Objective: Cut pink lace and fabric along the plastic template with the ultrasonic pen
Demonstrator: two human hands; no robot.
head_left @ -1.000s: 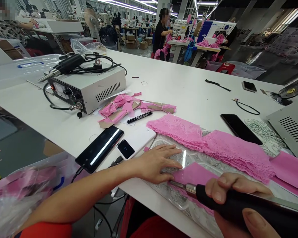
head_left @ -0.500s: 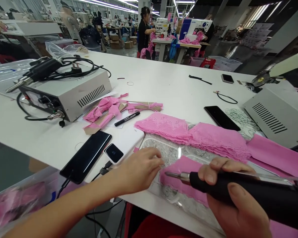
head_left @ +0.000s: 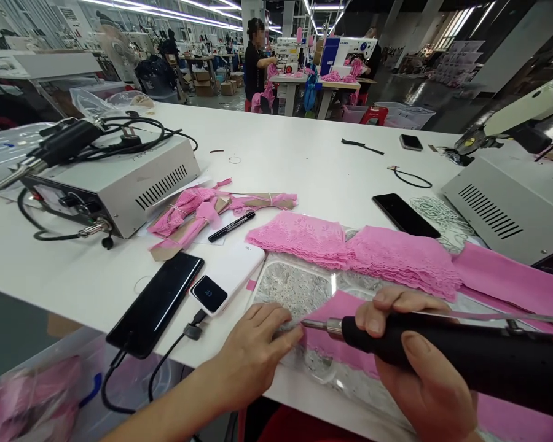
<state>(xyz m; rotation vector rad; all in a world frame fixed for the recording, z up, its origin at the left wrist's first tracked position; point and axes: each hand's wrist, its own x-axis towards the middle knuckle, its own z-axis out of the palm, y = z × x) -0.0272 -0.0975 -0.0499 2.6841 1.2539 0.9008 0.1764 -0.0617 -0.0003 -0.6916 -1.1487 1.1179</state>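
Low at right, the right hand [head_left: 426,377] grips a black cylindrical tool [head_left: 486,353] above flat pink fabric [head_left: 342,304]; the left hand [head_left: 253,351] (pinching a grey scrap [head_left: 284,328]) meets its metal tip [head_left: 315,324].

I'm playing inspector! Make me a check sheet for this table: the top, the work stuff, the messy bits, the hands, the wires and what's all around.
Surface: white table; a grey speckled board on it.
Work things: pink piece on the board; black tool above it.
Clutter: plugged-in phone, second phone, marker, pink bundles.
Left hand: fingers curled at the tool's tip; what they pinch is unclear.
Right hand: gripping the tool.
Cables: phone cable dips past the table edge; another cable loops at the front of a grey box.
Surroundings: person in black near sewing machines.
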